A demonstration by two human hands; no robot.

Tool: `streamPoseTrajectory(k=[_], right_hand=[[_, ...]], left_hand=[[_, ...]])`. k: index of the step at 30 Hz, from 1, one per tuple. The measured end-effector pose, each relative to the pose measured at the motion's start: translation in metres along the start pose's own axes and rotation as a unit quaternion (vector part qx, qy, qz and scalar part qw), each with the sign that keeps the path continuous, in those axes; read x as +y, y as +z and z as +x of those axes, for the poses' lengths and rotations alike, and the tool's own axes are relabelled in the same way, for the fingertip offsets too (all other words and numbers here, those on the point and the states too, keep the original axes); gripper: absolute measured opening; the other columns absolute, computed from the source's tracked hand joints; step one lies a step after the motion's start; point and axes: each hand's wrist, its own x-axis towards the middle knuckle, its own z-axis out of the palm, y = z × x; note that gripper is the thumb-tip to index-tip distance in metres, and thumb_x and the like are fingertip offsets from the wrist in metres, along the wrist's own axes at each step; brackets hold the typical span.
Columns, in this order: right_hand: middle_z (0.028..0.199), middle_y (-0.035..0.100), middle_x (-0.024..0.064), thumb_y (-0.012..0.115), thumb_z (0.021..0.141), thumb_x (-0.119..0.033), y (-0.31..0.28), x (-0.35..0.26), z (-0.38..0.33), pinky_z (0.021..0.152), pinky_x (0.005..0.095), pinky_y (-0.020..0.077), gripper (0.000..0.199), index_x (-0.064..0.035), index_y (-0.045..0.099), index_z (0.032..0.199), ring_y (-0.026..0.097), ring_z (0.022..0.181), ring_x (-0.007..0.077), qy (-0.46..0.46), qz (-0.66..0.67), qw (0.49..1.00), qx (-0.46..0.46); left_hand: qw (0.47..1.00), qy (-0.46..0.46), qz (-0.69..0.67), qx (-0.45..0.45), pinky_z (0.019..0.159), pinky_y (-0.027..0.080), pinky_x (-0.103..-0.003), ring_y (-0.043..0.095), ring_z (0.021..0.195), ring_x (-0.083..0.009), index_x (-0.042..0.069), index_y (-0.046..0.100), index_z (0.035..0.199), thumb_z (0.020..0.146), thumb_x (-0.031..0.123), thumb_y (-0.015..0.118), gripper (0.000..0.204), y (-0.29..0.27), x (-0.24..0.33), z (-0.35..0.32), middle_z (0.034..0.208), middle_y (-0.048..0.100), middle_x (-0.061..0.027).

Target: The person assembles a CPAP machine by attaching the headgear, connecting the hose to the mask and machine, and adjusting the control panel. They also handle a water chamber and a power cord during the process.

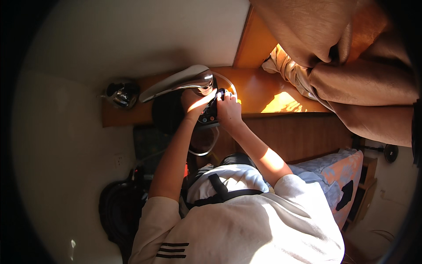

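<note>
Under the chrome end of a white, curved lamp-like arm (176, 83), my left hand (193, 102) reaches to the left side of a black device. A sunlit strip, perhaps its thumb, points toward the black part; the other fingers are hidden. My right hand (228, 109) curls its fingers over the top of this dark part. Several small round buttons show on the black device (207, 118), low between my hands. What exactly the fingers grip is too dark to make out. A white cable (226, 79) loops behind the hands, and a pale cord hangs below.
The orange wooden desk (252, 88) runs along the wall, with a shiny silver rounded object (123, 93) at its left end. Bunched curtain fabric (288, 70) hangs at the right. A dark guitar-shaped object (118, 207) stands lower left; a bed with patterned bedding (334, 171) is at right.
</note>
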Motion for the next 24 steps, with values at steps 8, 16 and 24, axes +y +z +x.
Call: streamPoseTrajectory(k=[8, 16, 24], right_hand=[[0.102, 0.055, 0.0042, 0.065, 0.071, -0.013, -0.011, -0.042, -0.029, 0.074, 0.0356, 0.0443, 0.004, -0.0136, 0.068, 0.074, 0.051, 0.099, 0.0236, -0.139, 0.017, 0.99, -0.007], [0.135, 0.051, -0.0009, 0.067, 0.065, -0.001, -0.036, 0.038, -0.06, 0.08, 0.0392, 0.045, 0.065, -0.0179, 0.059, 0.127, 0.052, 0.099, 0.0265, -0.036, 0.067, 0.996, -0.037], [0.134, 0.051, -0.0016, 0.058, 0.078, -0.011, 0.002, -0.037, -0.06, 0.08, 0.0349, 0.0428, 0.046, -0.0176, 0.061, 0.124, 0.05, 0.096, 0.0226, -0.204, -0.016, 0.977, 0.065]], left_hand=[[1.0, -0.014, -0.005, -0.017, 0.074, 0.054, -0.036, 0.07, 0.08, -0.0275, 0.002, 0.071, 0.089, 0.068, 0.04, 0.082, 0.045, -0.003, -0.012, 0.001, 0.089, 0.072, -0.0137], [0.999, 0.038, 0.009, 0.019, 0.075, 0.054, -0.035, 0.07, 0.082, -0.0264, 0.005, 0.073, 0.089, 0.068, 0.038, 0.081, 0.039, -0.002, -0.012, -0.001, 0.089, 0.072, -0.0111], [0.999, 0.028, -0.031, -0.023, 0.075, 0.054, -0.034, 0.07, 0.079, -0.0253, 0.004, 0.072, 0.088, 0.068, 0.034, 0.081, 0.037, -0.002, -0.011, 0.001, 0.086, 0.072, -0.0107]])
